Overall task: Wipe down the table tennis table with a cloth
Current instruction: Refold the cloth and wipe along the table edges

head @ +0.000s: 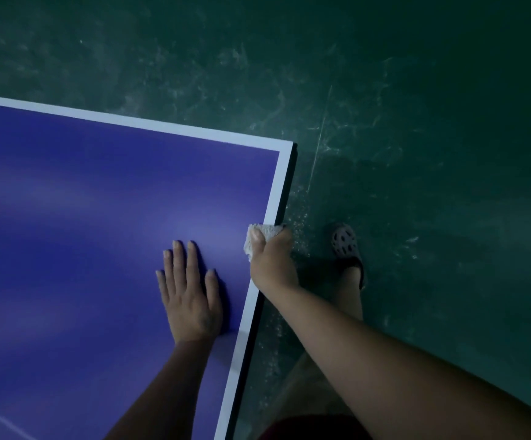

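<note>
— Which step are we on?

— We judge it mid-wipe, working the right-hand edge not far from the corner. On the left is the smooth, matt blue table tennis surface (83, 217). It is flat and hard, with a soft pale sheen, and a crisp white painted border line (194, 130) runs round its rim.

— And our hands?

— Our left hand (191, 293) lies flat on the blue, fingers (192, 258) straight and slightly spread, holding nothing. We take it as a brace. Just to its right is the small off-white terry cloth (262, 233), nubbly and bunched into a wad, sitting on the white line at the very edge of the surface. Our right hand (273, 258) grips it, fingers curled round the wad and thumb on top.

— What lies past the edge?

— A foot in a dark perforated rubber clog (348, 249) stands on the dull green floor (416, 122). The floor looks scuffed, streaked with pale marks and speckled close beside the surface.

— What does the next move ask of us?

— As we see it, firm downward pressure and a stroke along the border toward the corner, or back inward over the blue. The wad is thick and soft, so flattening it would give fuller contact. We cannot tell how much of the surface is already wiped, since no dirt or wet trail shows plainly.
</note>
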The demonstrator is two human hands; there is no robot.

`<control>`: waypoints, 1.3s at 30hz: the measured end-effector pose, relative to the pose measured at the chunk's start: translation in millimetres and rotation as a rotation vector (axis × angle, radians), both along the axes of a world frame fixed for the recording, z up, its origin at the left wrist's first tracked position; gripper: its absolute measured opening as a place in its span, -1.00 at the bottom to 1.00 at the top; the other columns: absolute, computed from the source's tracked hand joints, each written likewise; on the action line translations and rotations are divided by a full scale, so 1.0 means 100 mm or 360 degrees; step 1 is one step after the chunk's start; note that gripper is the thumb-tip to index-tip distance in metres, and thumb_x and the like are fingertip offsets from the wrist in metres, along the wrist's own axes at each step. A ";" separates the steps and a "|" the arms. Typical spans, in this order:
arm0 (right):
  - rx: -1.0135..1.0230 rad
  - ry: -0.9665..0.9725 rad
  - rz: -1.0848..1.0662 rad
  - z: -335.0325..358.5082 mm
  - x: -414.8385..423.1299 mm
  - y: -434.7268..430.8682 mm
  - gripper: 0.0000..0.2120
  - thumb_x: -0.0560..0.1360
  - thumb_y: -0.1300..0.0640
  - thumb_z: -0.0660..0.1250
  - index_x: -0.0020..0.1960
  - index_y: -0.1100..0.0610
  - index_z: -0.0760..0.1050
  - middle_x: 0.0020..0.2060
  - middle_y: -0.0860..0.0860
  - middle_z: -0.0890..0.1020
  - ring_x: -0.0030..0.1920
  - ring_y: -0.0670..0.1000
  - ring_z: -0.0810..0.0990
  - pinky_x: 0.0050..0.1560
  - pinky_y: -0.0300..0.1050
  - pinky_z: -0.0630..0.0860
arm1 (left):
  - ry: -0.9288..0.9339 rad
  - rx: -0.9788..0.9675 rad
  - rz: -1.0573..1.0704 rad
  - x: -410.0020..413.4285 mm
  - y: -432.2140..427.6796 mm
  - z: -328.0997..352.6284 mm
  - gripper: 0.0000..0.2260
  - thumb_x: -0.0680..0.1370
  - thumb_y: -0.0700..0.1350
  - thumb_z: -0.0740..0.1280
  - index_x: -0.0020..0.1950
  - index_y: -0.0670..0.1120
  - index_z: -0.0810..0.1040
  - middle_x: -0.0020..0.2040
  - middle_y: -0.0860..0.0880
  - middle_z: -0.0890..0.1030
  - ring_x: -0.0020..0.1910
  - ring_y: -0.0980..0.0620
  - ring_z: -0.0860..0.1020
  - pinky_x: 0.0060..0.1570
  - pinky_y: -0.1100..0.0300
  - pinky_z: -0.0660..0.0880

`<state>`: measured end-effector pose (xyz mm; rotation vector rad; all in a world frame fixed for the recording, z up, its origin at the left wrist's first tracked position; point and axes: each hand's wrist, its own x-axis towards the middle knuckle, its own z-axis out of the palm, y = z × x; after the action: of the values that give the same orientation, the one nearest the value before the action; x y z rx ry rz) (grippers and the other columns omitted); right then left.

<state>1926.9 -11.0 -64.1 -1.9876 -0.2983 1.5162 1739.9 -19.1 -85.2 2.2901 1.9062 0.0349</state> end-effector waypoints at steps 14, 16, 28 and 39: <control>0.0155 -0.0120 -0.0384 -0.12 0.76 0.95 -0.37 0.75 -0.09 0.19 0.68 0.18 0.08 0.53 0.19 0.43 0.36 0.19 0.59 0.30 0.12 0.58 | -0.0074 -0.0029 0.1265 1.45 2.02 -0.04 -0.42 0.82 0.13 -0.04 0.80 -0.07 0.00 0.80 -0.04 -0.03 0.78 -0.11 -0.08 0.72 -0.09 -0.14; 0.0162 -0.0127 -0.0368 -0.15 0.85 0.95 -0.38 0.75 -0.05 0.22 0.68 0.17 0.09 0.46 0.18 0.50 0.27 0.13 0.61 0.09 -0.19 0.60 | -0.0100 -0.0013 0.1279 1.39 2.01 -0.04 -0.46 0.82 0.10 -0.04 0.80 -0.02 0.03 0.80 0.00 -0.01 0.78 -0.07 -0.07 0.72 -0.07 -0.14; 0.0011 -0.0255 0.0602 -0.11 1.41 1.02 -0.43 0.75 -0.07 0.21 0.67 0.08 0.12 0.58 0.09 0.41 0.46 0.20 0.51 0.43 0.09 0.48 | -0.0051 0.0002 0.1311 1.41 2.04 -0.02 -0.41 0.76 0.13 0.00 0.79 -0.02 0.10 0.79 -0.04 0.05 0.77 -0.10 -0.02 0.73 -0.09 -0.11; -0.0127 -0.0531 0.2230 0.12 1.88 1.66 -0.42 0.75 -0.23 0.10 0.57 0.15 0.18 0.48 0.20 0.45 0.12 0.21 0.62 -0.01 0.02 0.43 | -0.0088 0.0054 0.1315 1.40 2.03 -0.05 -0.43 0.77 0.11 0.05 0.78 -0.02 0.12 0.79 -0.06 0.07 0.77 -0.11 0.00 0.73 -0.11 -0.10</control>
<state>2114.6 154.8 -52.4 -2.1065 -2.1137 1.8425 1880.3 184.1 -90.6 1.3398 2.6678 0.2228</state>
